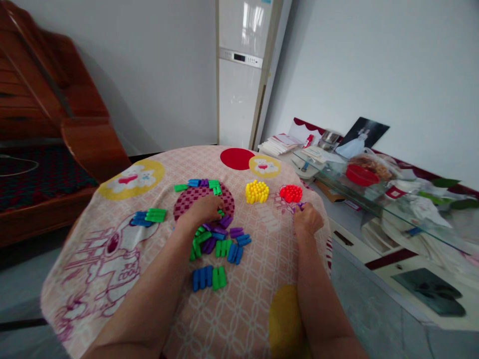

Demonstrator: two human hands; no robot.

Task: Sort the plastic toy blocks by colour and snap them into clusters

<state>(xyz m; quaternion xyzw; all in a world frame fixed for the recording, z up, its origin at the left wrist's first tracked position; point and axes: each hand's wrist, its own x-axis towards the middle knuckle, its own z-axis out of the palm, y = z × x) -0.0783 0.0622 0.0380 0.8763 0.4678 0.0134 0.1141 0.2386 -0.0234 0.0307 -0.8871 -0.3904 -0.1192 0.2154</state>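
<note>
My left hand [206, 210] reaches over the middle of the table, its fingers closed at a small green plastic piece [220, 213]. Below it lies a loose heap of green, blue and purple ridged plastic pieces, among them a purple piece [225, 221] and a blue piece [235, 254]. My right hand [309, 219] is at the table's right side, fingertips pinched on a small purple piece [299, 205]. Just beyond it sits a cluster of small red balls [291, 193]. A cluster of yellow balls [256, 192] lies between the two hands, farther back.
A patterned cloth covers the round table [262, 279]. More pieces lie apart: a green block [155, 215] at left, a blue block [202, 277] nearer me. Right of the table stands a cluttered glass shelf [359, 192]; a wooden chair [90, 144] is at left.
</note>
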